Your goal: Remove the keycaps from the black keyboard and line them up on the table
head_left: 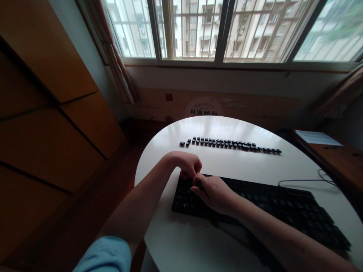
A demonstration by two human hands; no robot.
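A black keyboard [262,192] lies slantwise on the white round table, and both my hands are over its upper left part. My left hand [188,163] is bent at the wrist with the fingers curled in, fingertips down at the top edge of the keyboard; what they hold is hidden. My right hand [217,193] is closed in a pinch right beside it, the two hands touching or nearly so. Something small and dark shows between the right fingers, too unclear to name. Beyond the keyboard, loose black keycaps [222,143] stand in rows.
The white table [161,143] has a curved edge to the left and at the back. A dark cable [300,180] runs off at the right. Farther right, a paper sheet [317,138] lies on a brown surface. A wooden cabinet [48,147] is at the left, barred windows [195,34] ahead.
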